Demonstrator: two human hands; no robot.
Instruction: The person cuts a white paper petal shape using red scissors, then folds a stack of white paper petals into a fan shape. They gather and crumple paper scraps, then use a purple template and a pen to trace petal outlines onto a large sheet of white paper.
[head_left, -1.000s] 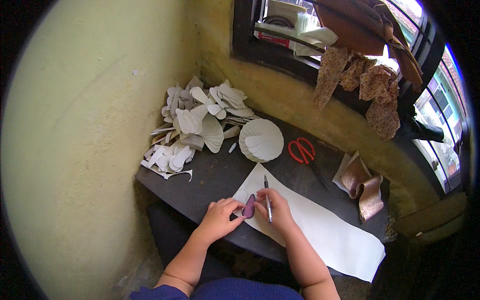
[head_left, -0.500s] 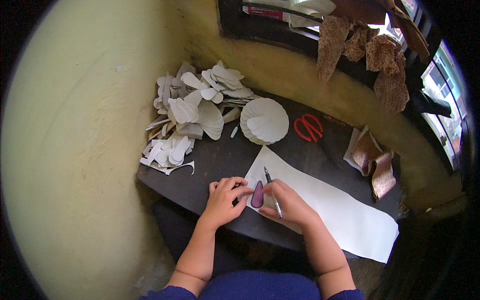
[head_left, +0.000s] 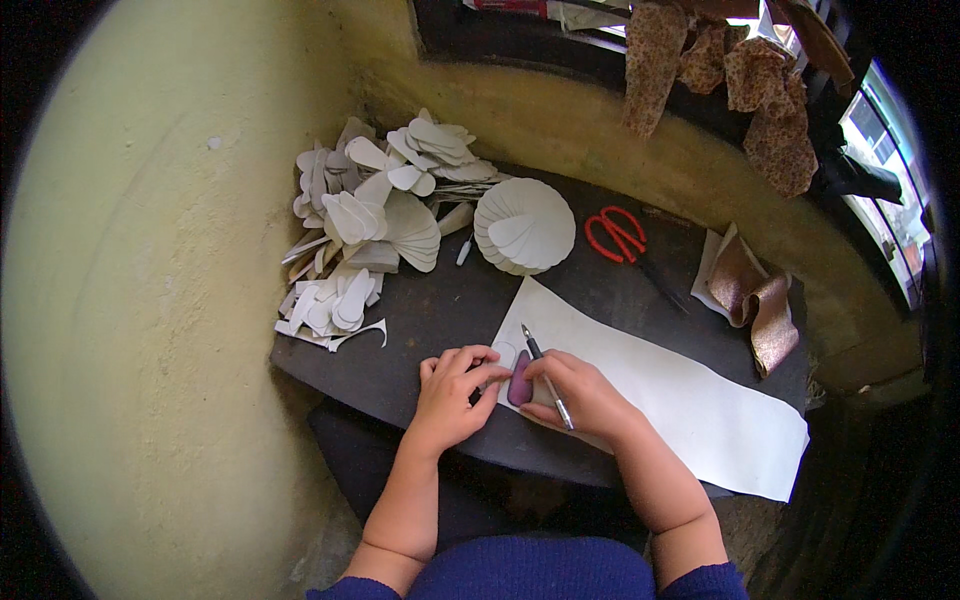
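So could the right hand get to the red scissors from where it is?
Probably yes: the right hand holds a pen, but only bare dark table and white sheet lie before the red scissors.

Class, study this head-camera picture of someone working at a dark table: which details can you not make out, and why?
- Pen tip: too small to tell if it touches the white sheet.
- Purple template: mostly hidden between left hand and right hand.
- Window: cut off by the fisheye rim.

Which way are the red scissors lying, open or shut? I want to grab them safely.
Shut, as far as shows: the red scissors lie flat on the dark table, handles together, dark blades running as one line.
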